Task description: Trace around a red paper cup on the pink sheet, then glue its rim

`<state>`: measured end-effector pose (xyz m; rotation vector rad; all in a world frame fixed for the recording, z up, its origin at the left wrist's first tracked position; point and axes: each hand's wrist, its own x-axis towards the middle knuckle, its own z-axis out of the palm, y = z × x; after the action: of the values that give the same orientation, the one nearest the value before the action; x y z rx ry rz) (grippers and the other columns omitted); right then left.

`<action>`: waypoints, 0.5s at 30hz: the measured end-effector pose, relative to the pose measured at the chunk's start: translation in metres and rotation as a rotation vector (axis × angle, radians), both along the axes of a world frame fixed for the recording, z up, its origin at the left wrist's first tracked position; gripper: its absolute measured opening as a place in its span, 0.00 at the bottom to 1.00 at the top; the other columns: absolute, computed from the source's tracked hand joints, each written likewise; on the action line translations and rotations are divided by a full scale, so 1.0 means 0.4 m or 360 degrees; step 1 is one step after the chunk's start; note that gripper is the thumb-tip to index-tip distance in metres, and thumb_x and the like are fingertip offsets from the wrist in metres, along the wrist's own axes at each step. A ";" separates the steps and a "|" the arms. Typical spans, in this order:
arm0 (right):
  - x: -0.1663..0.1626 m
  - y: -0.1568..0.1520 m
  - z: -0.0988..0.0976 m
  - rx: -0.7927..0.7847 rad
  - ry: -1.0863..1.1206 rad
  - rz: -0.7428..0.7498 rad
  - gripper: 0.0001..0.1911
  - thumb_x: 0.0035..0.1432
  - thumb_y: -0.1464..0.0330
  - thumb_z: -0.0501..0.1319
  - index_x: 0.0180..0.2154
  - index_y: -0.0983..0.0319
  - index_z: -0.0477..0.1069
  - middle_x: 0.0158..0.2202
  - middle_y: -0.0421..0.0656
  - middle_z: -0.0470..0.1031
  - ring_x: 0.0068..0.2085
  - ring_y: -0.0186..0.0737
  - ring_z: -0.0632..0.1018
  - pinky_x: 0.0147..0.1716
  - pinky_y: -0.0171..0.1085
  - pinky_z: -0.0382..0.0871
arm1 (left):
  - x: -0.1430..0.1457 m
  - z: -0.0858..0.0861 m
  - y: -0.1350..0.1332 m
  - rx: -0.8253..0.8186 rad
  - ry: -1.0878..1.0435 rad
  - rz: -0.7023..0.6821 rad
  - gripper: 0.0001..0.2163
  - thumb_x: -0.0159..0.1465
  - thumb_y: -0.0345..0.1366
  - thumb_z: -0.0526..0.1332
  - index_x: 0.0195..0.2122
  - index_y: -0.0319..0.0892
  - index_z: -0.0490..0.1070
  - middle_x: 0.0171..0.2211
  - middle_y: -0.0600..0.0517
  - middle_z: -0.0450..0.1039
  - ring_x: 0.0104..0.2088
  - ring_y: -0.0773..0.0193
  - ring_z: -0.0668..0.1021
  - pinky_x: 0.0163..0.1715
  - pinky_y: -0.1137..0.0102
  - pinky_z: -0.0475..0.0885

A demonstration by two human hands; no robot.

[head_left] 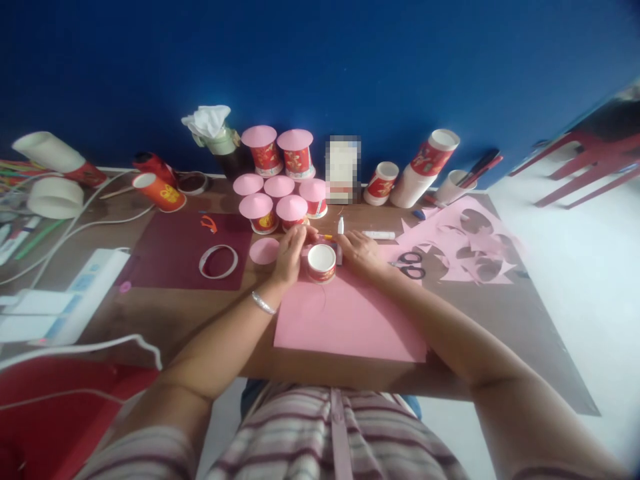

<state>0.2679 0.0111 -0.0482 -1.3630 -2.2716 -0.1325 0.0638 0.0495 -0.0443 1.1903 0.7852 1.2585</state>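
Note:
A red and white paper cup [321, 263] stands open side up on a pink paper sheet [350, 320]. My left hand [291, 250] is curled at the cup's left side, its fingers pinched near the rim. My right hand [361, 251] rests at the cup's right and grips a white glue tube [340, 230] that points up. A loose pink paper circle [264, 251] lies just left of my left hand. Several cups capped with pink circles [280, 200] stand behind.
A tape ring [219, 261] lies on a dark red sheet [175, 257]. Scissors [411, 265] and cut pink scraps [465, 240] are at the right. A stack of cups [425, 167], a power strip [75, 293] and cables are also here. Blue wall behind.

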 end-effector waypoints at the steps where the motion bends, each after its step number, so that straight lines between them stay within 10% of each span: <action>1: 0.006 -0.001 0.003 0.0004 0.0024 -0.0009 0.11 0.64 0.71 0.60 0.48 0.65 0.73 0.35 0.48 0.77 0.36 0.47 0.74 0.37 0.41 0.66 | 0.000 -0.002 0.004 -0.0029 0.0045 0.0012 0.15 0.68 0.51 0.68 0.37 0.42 0.78 0.35 0.50 0.78 0.37 0.63 0.79 0.42 0.66 0.75; 15: -0.006 0.028 0.051 -0.0023 0.0624 0.0268 0.11 0.71 0.71 0.61 0.52 0.58 0.74 0.40 0.45 0.81 0.34 0.39 0.79 0.34 0.35 0.72 | 0.002 -0.007 0.027 -0.0194 0.0289 -0.0259 0.17 0.56 0.43 0.78 0.42 0.41 0.81 0.41 0.48 0.84 0.45 0.56 0.83 0.49 0.62 0.75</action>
<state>0.2654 0.0222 -0.0277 -1.0856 -2.0426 0.1924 0.0646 0.0601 -0.0472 1.2546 0.8665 0.9656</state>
